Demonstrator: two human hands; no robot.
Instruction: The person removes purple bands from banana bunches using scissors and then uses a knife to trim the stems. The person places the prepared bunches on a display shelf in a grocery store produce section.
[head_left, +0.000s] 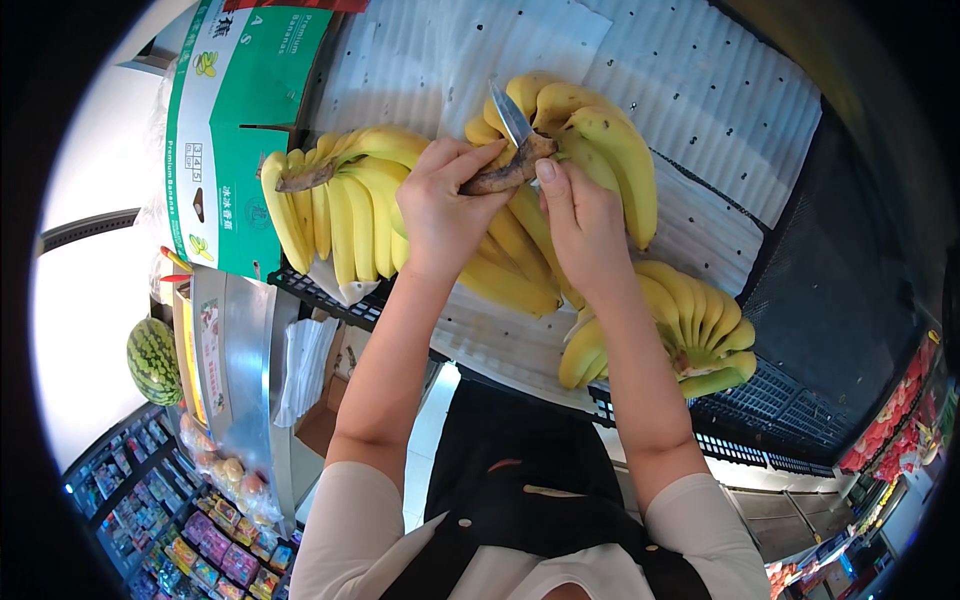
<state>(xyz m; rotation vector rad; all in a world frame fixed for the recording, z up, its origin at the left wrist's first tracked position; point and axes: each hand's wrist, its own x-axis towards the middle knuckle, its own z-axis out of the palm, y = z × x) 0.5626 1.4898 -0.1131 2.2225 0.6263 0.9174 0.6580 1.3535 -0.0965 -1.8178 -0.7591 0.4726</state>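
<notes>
My left hand (448, 204) grips the brown crown (504, 171) of a large banana bunch (600, 142). A knife's pointed steel blade (511, 114) sticks up beyond the crown, its tip pointing away from me. My right hand (585, 221) is closed at the crown's right end, thumb against it. The knife appears to run from this hand; its handle is hidden. Some bananas spread beyond my hands, others hang below them. To the left another bunch (352, 217) rests with its cut crown upward. A smaller bunch (675, 330) lies under my right forearm.
White perforated foam sheets (697, 97) line the black plastic crate display (795, 405). A green and white banana carton (247, 150) stands at the left. Beyond it are a steel counter (247, 352), a watermelon (154, 361) and shelves of packaged goods (217, 547).
</notes>
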